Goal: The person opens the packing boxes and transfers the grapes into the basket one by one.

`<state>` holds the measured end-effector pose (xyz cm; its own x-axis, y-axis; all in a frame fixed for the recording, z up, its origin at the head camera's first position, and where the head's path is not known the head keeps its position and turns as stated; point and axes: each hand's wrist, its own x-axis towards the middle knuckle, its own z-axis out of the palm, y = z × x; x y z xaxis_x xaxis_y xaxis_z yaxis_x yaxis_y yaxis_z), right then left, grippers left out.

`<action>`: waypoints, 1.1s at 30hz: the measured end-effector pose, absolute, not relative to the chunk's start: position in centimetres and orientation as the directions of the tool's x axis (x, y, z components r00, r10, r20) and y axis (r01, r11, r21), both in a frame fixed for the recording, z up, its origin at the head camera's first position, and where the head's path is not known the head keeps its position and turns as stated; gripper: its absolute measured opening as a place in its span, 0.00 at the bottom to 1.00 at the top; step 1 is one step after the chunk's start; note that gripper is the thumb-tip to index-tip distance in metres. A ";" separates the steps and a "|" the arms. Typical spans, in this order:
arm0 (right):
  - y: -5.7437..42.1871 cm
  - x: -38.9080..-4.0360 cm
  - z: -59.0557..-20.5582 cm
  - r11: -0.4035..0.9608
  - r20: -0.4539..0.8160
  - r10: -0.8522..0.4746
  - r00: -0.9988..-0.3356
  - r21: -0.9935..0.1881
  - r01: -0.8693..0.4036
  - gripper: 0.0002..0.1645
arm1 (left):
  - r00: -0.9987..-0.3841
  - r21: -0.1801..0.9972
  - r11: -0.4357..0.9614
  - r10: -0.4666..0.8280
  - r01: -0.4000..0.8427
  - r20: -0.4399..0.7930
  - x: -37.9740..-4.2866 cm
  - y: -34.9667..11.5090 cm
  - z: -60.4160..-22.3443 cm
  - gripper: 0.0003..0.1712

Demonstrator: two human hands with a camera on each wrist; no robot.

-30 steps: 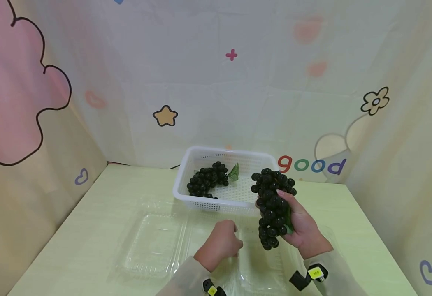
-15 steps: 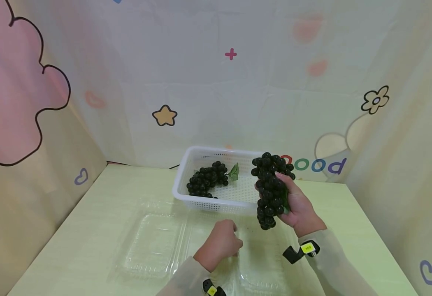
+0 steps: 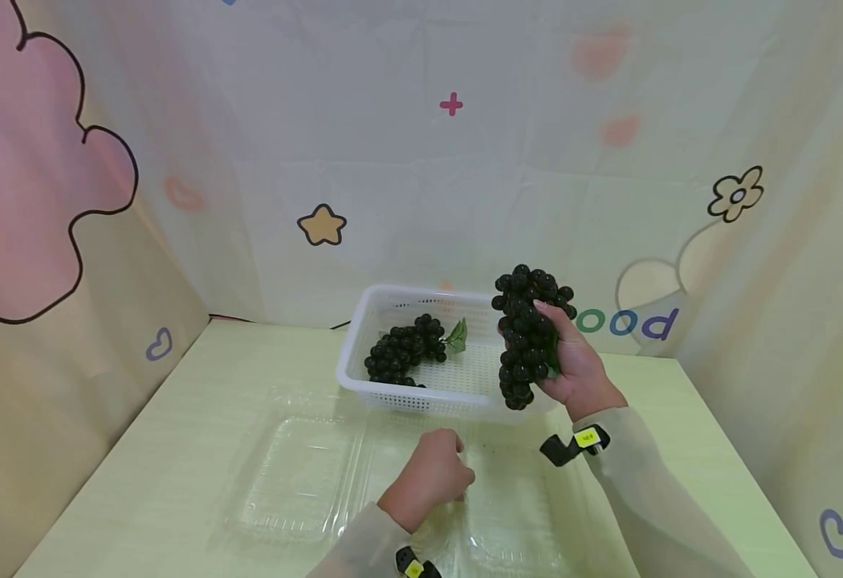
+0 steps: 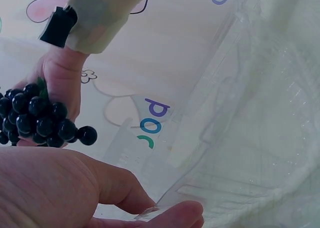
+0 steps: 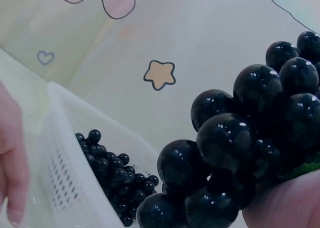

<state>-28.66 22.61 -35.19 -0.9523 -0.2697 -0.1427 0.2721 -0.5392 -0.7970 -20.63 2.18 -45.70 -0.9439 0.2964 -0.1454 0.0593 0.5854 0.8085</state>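
Observation:
My right hand (image 3: 576,365) grips a bunch of dark grapes (image 3: 525,341) with green leaf showing, raised in front of the white basket's right end. In the right wrist view the bunch (image 5: 225,143) fills the right side, and most of the hand is hidden. My left hand (image 3: 432,474) pinches the edge of a clear plastic clamshell container (image 3: 511,514) between thumb and fingers, plainest in the left wrist view, where the thin plastic (image 4: 240,153) spreads to the right. Inside the white perforated basket (image 3: 429,399) lies another dark grape bunch (image 3: 400,349) with a leaf.
The clear container's other half (image 3: 299,474) lies flat to the left on the pale green table (image 3: 140,466). Behind the table hangs a printed curtain (image 3: 392,144), which also covers both sides. The basket stands near the table's back edge.
My right hand has lifted the grape bunch upward and away from over the container, toward the basket's right end. The left hand has stayed in place.

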 end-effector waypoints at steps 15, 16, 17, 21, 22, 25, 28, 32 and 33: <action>21.9 -33.3 -35.1 -0.559 -0.150 -0.172 -0.974 -0.799 0.222 0.24 | -0.949 0.797 0.597 0.294 0.088 -0.116 -20.5 2.1 -45.7 0.20; 21.9 -33.6 -35.3 -0.556 -0.166 -0.158 -0.973 -0.800 0.227 0.25 | -0.949 0.796 0.599 0.295 0.091 -0.113 -20.5 2.1 -45.8 0.20; 21.9 -33.9 -35.5 -0.556 -0.184 -0.143 -0.973 -0.798 0.232 0.27 | -0.949 0.795 0.600 0.295 0.093 -0.111 -20.6 2.1 -45.8 0.20; 21.7 -35.0 -36.5 -0.536 -0.249 -0.101 -0.963 -0.802 0.263 0.32 | -0.950 0.791 0.604 0.295 0.100 -0.105 -20.6 2.1 -45.8 0.19; 21.6 -35.2 -36.7 -0.524 -0.258 -0.090 -0.962 -0.809 0.266 0.32 | -0.950 0.791 0.604 0.294 0.100 -0.104 -20.6 2.1 -45.8 0.19; 21.4 -35.8 -37.5 -0.491 -0.260 -0.068 -0.963 -0.832 0.259 0.31 | -0.951 0.791 0.603 0.293 0.106 -0.096 -20.5 2.1 -45.8 0.19; 21.2 -36.3 -38.2 -0.470 -0.253 -0.051 -0.966 -0.847 0.246 0.30 | -0.952 0.787 0.605 0.293 0.116 -0.084 -20.4 2.1 -45.9 0.19; 21.1 -36.9 -38.9 -0.437 -0.288 -0.015 -0.957 -0.859 0.266 0.34 | -0.953 0.787 0.607 0.290 0.111 -0.089 -20.4 2.0 -45.9 0.19; 21.1 -37.0 -39.1 -0.423 -0.303 -0.007 -0.953 -0.862 0.277 0.35 | -0.953 0.788 0.606 0.289 0.109 -0.090 -20.4 2.0 -45.9 0.20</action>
